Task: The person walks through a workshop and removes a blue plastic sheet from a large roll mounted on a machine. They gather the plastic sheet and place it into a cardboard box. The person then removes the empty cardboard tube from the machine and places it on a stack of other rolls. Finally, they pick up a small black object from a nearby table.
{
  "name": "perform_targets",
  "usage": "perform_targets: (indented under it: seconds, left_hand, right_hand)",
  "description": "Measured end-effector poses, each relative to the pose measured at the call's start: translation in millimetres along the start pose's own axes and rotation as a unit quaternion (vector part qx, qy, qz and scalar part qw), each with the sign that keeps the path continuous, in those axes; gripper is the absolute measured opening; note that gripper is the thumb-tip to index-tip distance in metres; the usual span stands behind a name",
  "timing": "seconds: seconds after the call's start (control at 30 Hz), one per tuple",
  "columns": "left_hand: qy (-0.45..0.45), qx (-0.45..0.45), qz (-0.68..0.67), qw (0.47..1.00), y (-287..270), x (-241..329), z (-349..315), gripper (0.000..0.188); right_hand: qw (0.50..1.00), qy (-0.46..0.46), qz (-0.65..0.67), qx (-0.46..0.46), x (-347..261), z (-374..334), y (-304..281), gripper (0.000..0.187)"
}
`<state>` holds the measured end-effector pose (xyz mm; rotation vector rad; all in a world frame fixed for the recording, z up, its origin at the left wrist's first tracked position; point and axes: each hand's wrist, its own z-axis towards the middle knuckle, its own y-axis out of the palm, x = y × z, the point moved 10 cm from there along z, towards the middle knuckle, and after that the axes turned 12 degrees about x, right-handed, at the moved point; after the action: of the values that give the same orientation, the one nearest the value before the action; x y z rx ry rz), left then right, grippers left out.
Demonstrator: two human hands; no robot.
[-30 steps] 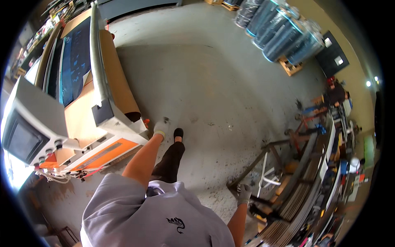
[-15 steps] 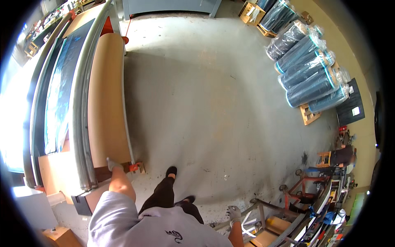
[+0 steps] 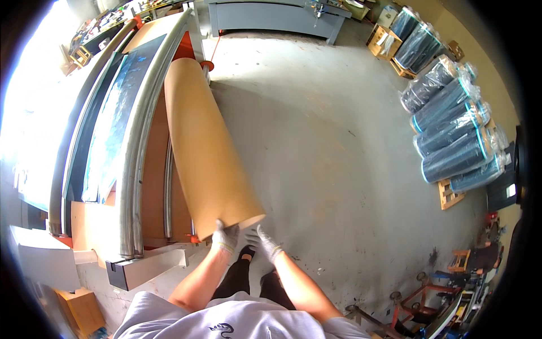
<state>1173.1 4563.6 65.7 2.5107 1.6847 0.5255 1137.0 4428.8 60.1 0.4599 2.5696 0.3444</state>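
Both gloved hands — left hand, right hand — press against the near end of the brown paper roll, apparently gripping its rim; it lies alongside the machine, not yet carried off.

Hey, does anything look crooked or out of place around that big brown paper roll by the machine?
Yes. The brown paper roll sits askew: its far end is close to the machine's long metal rail, while its near end swings out over the floor, held by the gloved left hand and right hand.
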Motion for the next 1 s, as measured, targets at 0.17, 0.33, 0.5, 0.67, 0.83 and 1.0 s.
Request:
perform_targets:
  seconds: [0.17,0.33,0.5,0.67,0.83,1.0]
  left_hand:
    - [-0.14,-0.104,0.153,0.973,-29,-49,-56,0.042]
    - [-0.002,-0.093,0.477,0.874,-77,37,1,0.055]
    - [-0.25,-0.403,-0.023,0.88,22,82,108,0.041]
    - [0.013,-0.238,0.122,0.963,139,-14,-45,0.049]
    - [-0.086,-0.287,0.116,0.947,128,-122,-34,0.059]
    - [-0.097,-0.359,0.204,0.906,199,-250,-56,0.064]
  right_hand:
    - [0.949,-0.085,0.304,0.007,-34,49,22,0.063]
    - [0.938,-0.229,0.223,0.137,-100,-45,-56,0.027]
    - [0.903,-0.347,0.101,0.234,-156,-207,-133,0.017]
    - [0.83,-0.402,-0.166,0.35,-152,-361,-220,0.034]
    - [0.767,-0.433,-0.27,0.39,-154,-455,-258,0.035]
    - [0.632,-0.577,-0.375,0.357,-216,-532,-278,0.03]
